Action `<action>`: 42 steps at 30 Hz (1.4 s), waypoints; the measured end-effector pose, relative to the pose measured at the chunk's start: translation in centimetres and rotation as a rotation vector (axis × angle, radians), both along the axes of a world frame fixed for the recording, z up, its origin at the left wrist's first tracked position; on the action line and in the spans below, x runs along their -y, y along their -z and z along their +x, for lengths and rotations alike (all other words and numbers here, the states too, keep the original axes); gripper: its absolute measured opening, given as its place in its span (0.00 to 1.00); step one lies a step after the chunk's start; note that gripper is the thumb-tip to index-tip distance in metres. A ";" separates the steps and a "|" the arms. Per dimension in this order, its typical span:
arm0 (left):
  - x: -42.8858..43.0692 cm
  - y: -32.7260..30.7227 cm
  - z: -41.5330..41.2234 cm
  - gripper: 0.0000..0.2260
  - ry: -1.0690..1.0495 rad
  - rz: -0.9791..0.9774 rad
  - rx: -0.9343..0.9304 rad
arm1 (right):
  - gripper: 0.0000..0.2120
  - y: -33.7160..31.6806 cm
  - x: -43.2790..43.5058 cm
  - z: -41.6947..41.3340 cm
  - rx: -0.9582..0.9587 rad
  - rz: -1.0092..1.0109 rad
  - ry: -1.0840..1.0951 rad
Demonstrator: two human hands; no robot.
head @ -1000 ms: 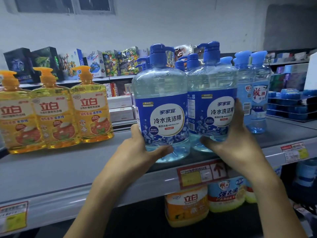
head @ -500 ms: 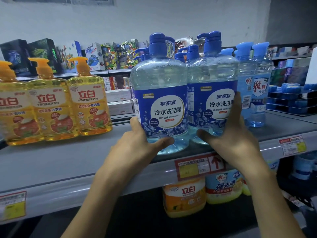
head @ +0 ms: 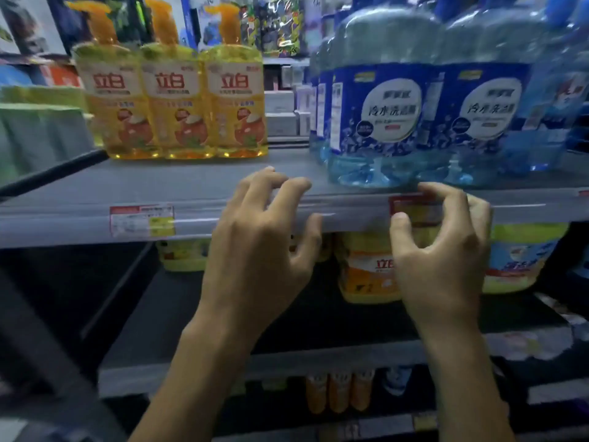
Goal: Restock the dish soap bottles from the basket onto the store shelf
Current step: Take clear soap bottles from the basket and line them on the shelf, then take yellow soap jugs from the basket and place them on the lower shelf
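Two blue bottles [head: 382, 100] stand upright and touching at the front of the shelf [head: 191, 186], right of centre, with more blue bottles behind them. Both hands are in front of the shelf's edge, apart from the bottles, and hold nothing. The left hand [head: 258, 237] has loosely curled, spread fingers, its fingertips over the edge strip left of the bottles. The right hand [head: 443, 250] is half curled, thumb and fingers apart, in front of a red tag [head: 414, 207] below the bottles. Three yellow bottles [head: 172, 100] stand in a row further left. A price tag [head: 141, 220] sits on the edge strip below them. An orange tub [head: 366, 272] shows on the shelf below, between the hands.
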State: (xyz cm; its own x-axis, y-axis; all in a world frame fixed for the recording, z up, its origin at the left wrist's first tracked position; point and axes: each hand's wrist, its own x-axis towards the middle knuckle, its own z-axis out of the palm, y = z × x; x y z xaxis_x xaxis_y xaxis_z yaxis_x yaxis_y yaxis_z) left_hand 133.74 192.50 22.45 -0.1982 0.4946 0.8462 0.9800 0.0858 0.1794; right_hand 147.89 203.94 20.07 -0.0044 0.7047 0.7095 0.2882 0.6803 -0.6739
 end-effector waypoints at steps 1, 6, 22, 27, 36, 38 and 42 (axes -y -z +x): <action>1.8 1.7 -0.1 0.13 -0.010 0.038 0.019 | 0.15 1.1 1.9 -0.7 -0.002 -0.009 -0.046; 9.9 9.5 -1.8 0.08 -0.097 -0.098 0.180 | 0.10 7.3 9.5 -4.3 0.241 -0.190 -0.330; 25.5 24.5 -3.1 0.08 -0.242 -0.691 0.559 | 0.09 20.4 21.8 -5.1 0.984 -0.705 -0.586; 23.5 23.7 -1.1 0.12 -0.175 -0.760 0.475 | 0.09 19.7 20.8 0.4 0.917 -0.749 -0.462; 13.3 21.2 15.7 0.12 0.284 -0.828 0.224 | 0.16 18.6 20.3 22.7 0.682 -0.869 -0.053; 11.8 21.1 21.4 0.09 0.394 -0.842 0.163 | 0.14 19.0 20.8 28.9 0.632 -0.918 0.048; 10.1 21.9 33.2 0.08 0.596 -0.916 0.056 | 0.09 19.4 23.3 40.9 0.541 -0.994 0.204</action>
State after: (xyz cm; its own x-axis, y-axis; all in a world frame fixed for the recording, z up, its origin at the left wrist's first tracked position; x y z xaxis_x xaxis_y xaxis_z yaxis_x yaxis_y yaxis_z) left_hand 166.92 182.41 0.56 0.2553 0.9610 0.1060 0.9009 -0.2763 0.3348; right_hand 188.75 180.59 0.64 0.0392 0.9746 -0.2205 0.7472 -0.1751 -0.6412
